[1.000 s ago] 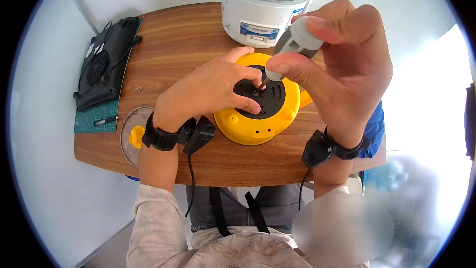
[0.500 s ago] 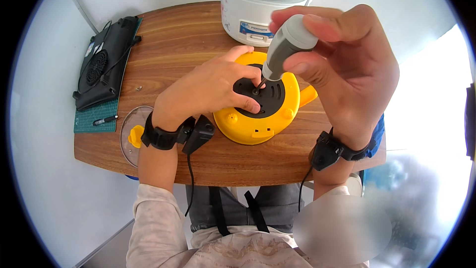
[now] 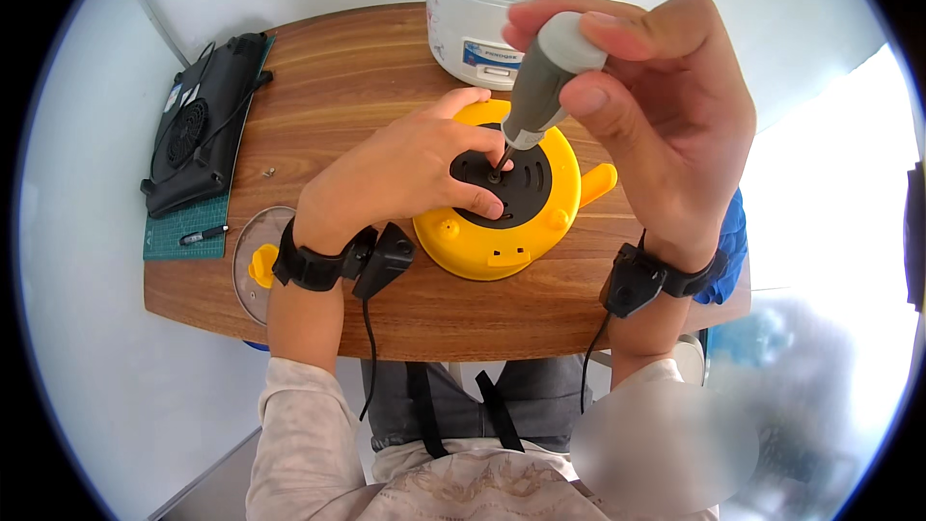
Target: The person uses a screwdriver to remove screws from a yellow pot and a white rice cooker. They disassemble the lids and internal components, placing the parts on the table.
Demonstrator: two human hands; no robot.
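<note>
In my right hand (image 3: 666,106) is a stubby grey screwdriver (image 3: 545,82), gripped by its handle between thumb and fingers. The tool leans slightly, and its tip meets the centre of a black slotted plate (image 3: 531,195). That plate sits in a round yellow appliance (image 3: 473,256), whose handle (image 3: 599,183) juts out to the right; its exact kind is unclear. My left hand (image 3: 415,159) holds the appliance, with thumb on the black plate, index finger beside the screwdriver shaft, and another finger at the far yellow rim.
A white rice cooker (image 3: 463,14) stands behind. To the left, a black fan cooling pad (image 3: 198,130) lies on a green cutting mat (image 3: 164,239) beside a pen (image 3: 204,234). Small metal parts (image 3: 269,172) and a clear round dish (image 3: 253,294) with a yellow piece (image 3: 261,265) lie nearby. Blue cloth (image 3: 728,251) is at right.
My right hand and the top of the screwdriver have shifted slightly left and up, with the fingers turned a little on the handle. The left hand has hardly moved.
</note>
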